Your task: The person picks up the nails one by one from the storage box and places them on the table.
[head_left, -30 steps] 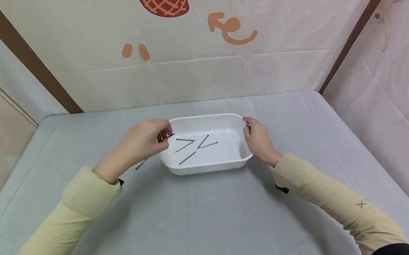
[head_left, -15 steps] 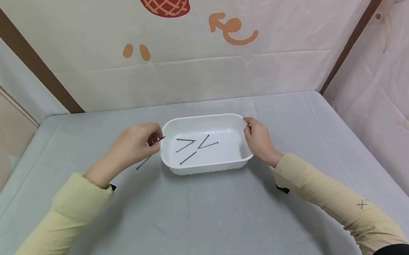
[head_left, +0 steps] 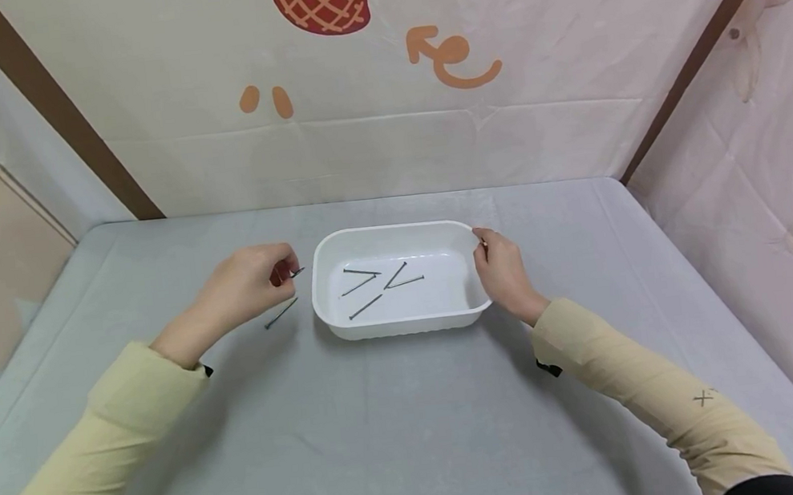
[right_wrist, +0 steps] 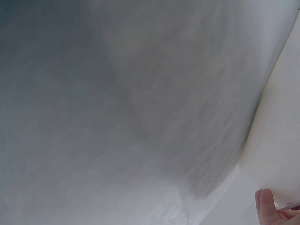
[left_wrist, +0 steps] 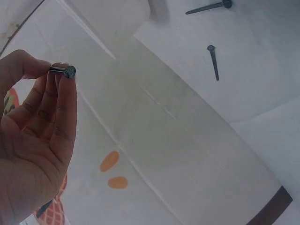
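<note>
My left hand [head_left: 248, 283] pinches a nail [left_wrist: 62, 70] between thumb and fingertips, just left of the white tray [head_left: 405, 327]. In the left wrist view the nail's round head points outward. Below that hand a loose nail [head_left: 281, 314] lies on the table. Two nails show on the cloth in the left wrist view, one of them short-looking [left_wrist: 213, 62]. Several nails [head_left: 365, 307] lie scattered in the left and middle part of the tray. My right hand [head_left: 504, 272] grips the tray's right rim; only its fingertips [right_wrist: 267, 206] show in the right wrist view.
A grey cloth covers the table [head_left: 416, 431]. Behind its far edge hangs a pale printed curtain [head_left: 372, 153], with more printed fabric [head_left: 781, 183] at the right side.
My left hand has moved left, from over the tray's left rim to beside the tray, with the nail in its fingers. The right hand and tray have stayed put.
</note>
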A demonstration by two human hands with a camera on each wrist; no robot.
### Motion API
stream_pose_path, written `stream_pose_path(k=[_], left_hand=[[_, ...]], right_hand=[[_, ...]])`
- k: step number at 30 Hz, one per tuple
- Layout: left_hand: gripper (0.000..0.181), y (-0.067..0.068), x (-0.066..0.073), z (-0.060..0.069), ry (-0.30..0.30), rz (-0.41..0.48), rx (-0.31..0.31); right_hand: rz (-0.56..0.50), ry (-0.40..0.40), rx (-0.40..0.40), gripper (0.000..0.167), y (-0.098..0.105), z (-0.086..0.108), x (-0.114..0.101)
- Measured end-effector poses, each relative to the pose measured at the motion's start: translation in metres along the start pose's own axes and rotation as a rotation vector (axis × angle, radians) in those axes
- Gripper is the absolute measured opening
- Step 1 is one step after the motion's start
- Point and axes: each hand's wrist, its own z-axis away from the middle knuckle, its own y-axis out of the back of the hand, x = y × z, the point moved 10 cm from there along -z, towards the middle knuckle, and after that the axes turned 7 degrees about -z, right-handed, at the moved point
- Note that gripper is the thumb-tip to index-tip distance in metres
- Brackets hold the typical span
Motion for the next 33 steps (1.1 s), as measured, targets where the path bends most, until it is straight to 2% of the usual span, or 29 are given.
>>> stream_pose_path(k=[9,28,33], left_hand=[[0.013,-0.002,-0.016,0.006,0.044,0.000,0.001],[0.013,-0.014,-0.051,0.019,0.160,0.019,-0.068],[0.014,-0.018,-0.061,0.023,0.192,0.049,-0.092]], right_hand=[[0.000,0.000,0.002,0.035,0.001,0.000,0.001],[0.006,0.010,0.001,0.035,0.000,0.000,0.001],[0.004,0.007,0.000,0.034,0.000,0.000,0.001]])
